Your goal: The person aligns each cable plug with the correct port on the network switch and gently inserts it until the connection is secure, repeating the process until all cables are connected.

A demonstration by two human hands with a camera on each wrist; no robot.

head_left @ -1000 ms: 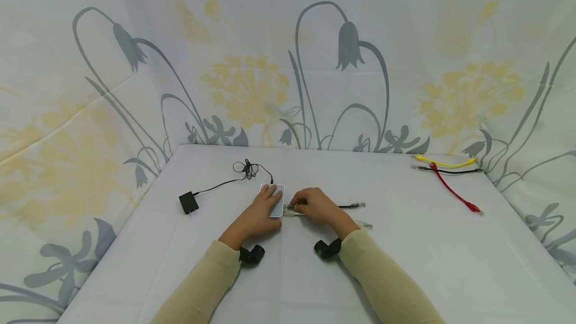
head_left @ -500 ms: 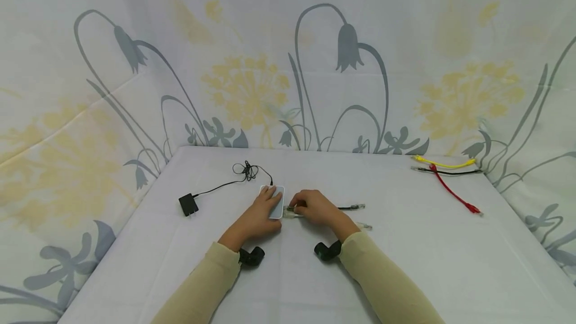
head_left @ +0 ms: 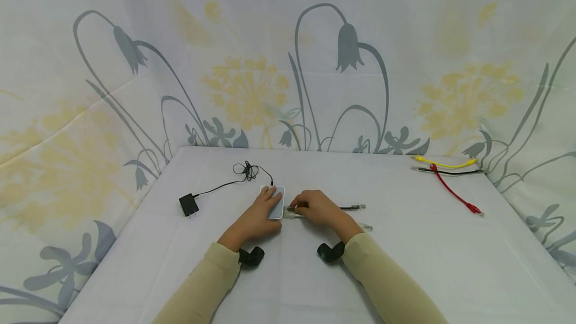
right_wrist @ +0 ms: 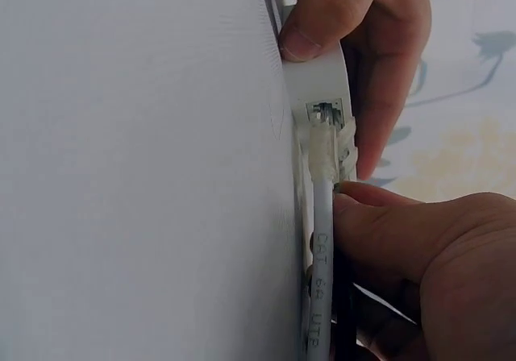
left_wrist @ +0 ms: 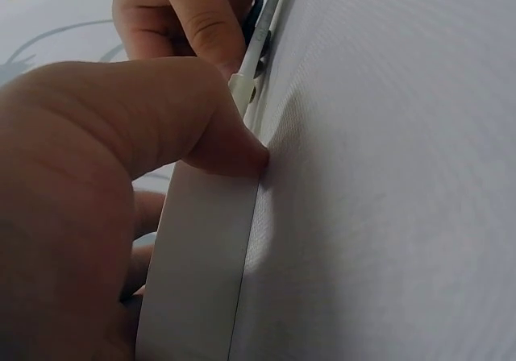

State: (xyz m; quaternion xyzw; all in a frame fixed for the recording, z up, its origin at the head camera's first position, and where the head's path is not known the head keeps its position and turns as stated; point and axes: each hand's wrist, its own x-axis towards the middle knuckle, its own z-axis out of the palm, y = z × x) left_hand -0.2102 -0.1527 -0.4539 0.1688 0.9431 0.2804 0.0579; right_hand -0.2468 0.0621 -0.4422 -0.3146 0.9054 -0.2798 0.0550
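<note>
A small white network switch [head_left: 276, 209] lies flat on the table. My left hand [head_left: 256, 218] holds it, thumb on the near side and fingers spread over the top; the thumb presses its side wall [left_wrist: 201, 248] in the left wrist view. A white Ethernet cable [right_wrist: 322, 248] has its plug in a port on the switch's right side. My right hand [head_left: 318, 207] pinches a black Ethernet cable [head_left: 353, 208] near its left plug, close beside that white plug. The fingers hide most of the black plug, and I cannot tell whether it is seated in a port.
A thin black power cord [head_left: 245, 171] runs from the switch's far edge to a black power adapter [head_left: 188, 205] at the left. Yellow [head_left: 450, 166], black [head_left: 452, 172] and red [head_left: 452, 191] Ethernet cables lie at the back right. A flower-patterned cloth [head_left: 270, 64] hangs behind.
Both hands keep their hold at the switch and the black cable. The right wrist and forearm have shifted slightly to the right; otherwise things lie as before.
</note>
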